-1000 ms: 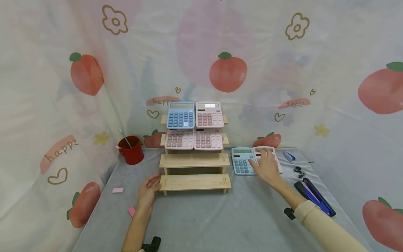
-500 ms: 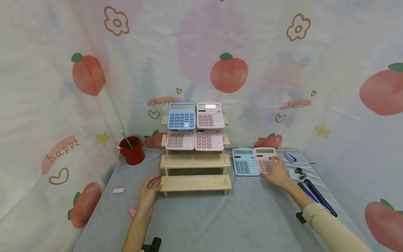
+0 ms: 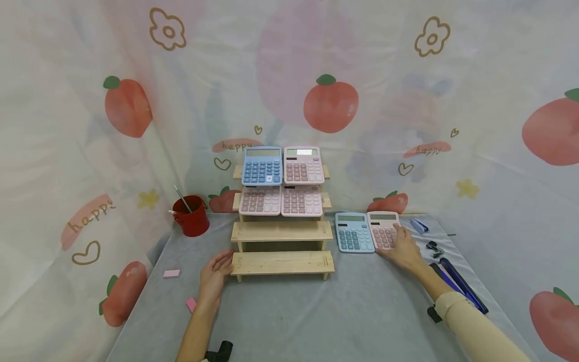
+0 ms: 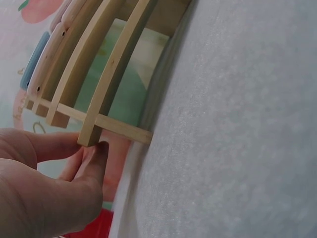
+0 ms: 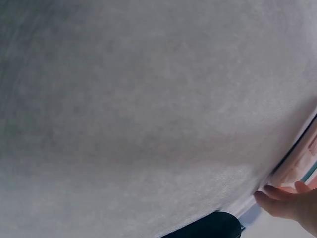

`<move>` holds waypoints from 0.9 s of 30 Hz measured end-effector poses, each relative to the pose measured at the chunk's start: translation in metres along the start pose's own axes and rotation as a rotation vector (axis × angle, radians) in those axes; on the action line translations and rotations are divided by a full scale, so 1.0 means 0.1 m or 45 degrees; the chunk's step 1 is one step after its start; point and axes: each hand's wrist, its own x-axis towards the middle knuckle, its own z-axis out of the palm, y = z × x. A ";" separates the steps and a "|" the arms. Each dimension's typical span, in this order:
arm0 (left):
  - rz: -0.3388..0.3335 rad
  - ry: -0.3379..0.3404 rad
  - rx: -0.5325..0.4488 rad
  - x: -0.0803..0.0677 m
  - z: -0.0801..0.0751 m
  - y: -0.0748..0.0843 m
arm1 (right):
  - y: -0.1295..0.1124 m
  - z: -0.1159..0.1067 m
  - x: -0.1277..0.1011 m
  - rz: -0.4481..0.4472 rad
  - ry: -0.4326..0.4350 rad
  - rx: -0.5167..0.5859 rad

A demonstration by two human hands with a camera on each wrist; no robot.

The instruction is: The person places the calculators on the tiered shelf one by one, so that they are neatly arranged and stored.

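Note:
A pink calculator [image 3: 382,232] lies on the grey cloth at the right, side by side with a light-blue calculator [image 3: 355,232]. My right hand [image 3: 404,250] holds the pink one, thumb at its lower edge and fingers along its right side. To the left, a stepped wooden stand [image 3: 282,263] bears a blue calculator [image 3: 262,165] and a pink calculator [image 3: 303,166] on its top tier, with two more pink calculators [image 3: 260,201] on the tier below. My left hand [image 3: 212,275] touches the left end of the lowest shelf with its fingertips, fingers fairly straight.
A red bucket [image 3: 192,218] with thin sticks stands at the back left. Two pink blocks [image 3: 171,273] lie before it. Along the right edge are a light-blue stapler-like item [image 3: 419,225], black clips [image 3: 435,248] and a dark-blue stapler [image 3: 466,286].
My right hand has slid off the face of the pink calculator to its right and lower edges. My left hand stays at the stand.

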 end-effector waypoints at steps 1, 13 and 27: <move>0.001 0.001 -0.003 0.00 0.00 0.00 | 0.00 0.00 0.00 -0.004 -0.001 0.006; -0.008 0.023 -0.019 0.00 0.01 0.01 | -0.01 0.07 0.00 -0.083 0.082 0.031; -0.031 0.009 0.000 0.00 0.00 0.02 | -0.08 0.09 -0.06 -0.073 0.179 0.084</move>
